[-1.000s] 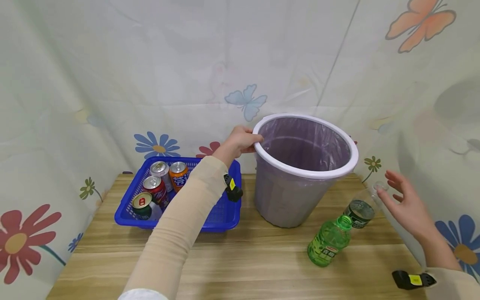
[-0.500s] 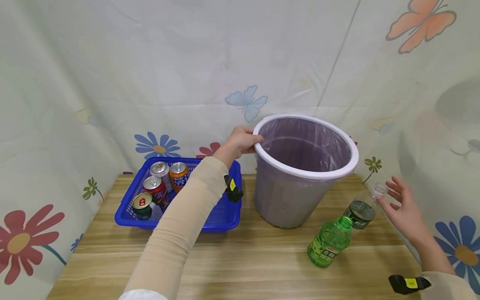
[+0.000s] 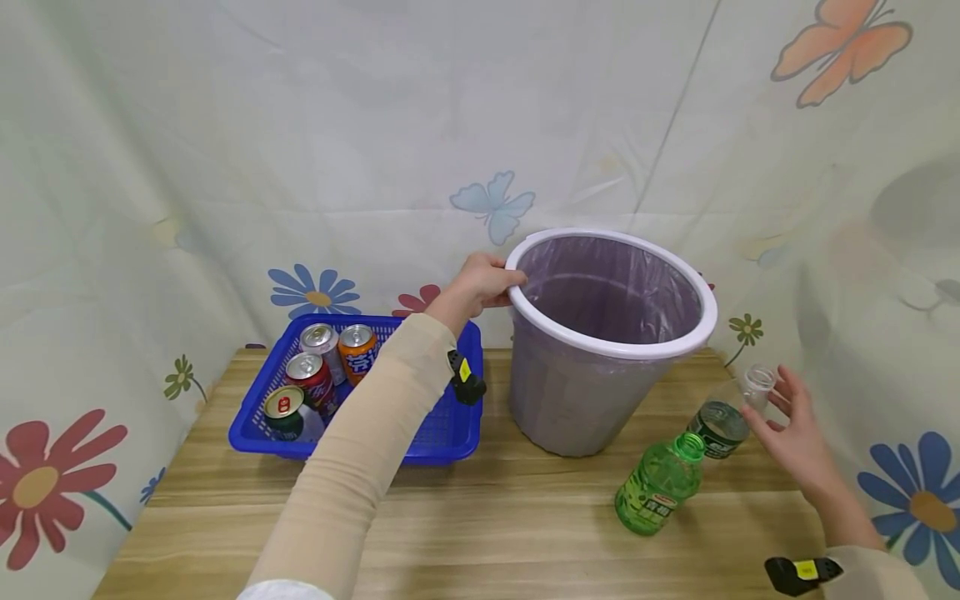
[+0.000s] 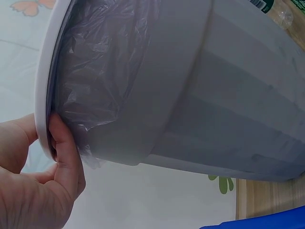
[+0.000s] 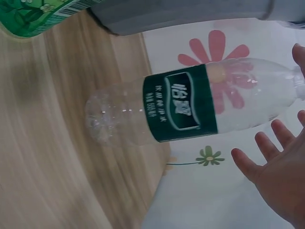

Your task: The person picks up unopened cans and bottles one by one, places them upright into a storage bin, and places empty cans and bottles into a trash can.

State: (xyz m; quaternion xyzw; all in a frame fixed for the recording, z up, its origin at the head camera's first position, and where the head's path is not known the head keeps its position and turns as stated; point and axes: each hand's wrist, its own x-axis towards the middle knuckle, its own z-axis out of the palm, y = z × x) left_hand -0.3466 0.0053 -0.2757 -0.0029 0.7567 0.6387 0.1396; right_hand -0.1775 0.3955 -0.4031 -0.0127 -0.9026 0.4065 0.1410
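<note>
My left hand [image 3: 480, 283] pinches the white rim of a grey trash bin [image 3: 573, 404] lined with a thin plastic bag. In the left wrist view, the fingers of this left hand [image 4: 45, 176] curl over the rim [image 4: 44, 81]. At the right, my right hand [image 3: 798, 446] is beside the neck of a clear plastic bottle [image 3: 722, 427] with a dark green label. The right wrist view has the right hand's fingers [image 5: 274, 155] spread below the upright bottle [image 5: 181, 102] in the picture, not curled round it. A green drink bottle [image 3: 654, 492] without a cap stands in front.
A blue plastic basket [image 3: 450, 442] sits on the wooden table [image 3: 480, 533] at the left, with several drink cans [image 3: 311, 379] in its left part. Behind the table hangs a patterned curtain [image 3: 375, 167].
My right hand has moved left and slightly down, closer round the clear bottle's neck. The left hand and the bin stay where they were.
</note>
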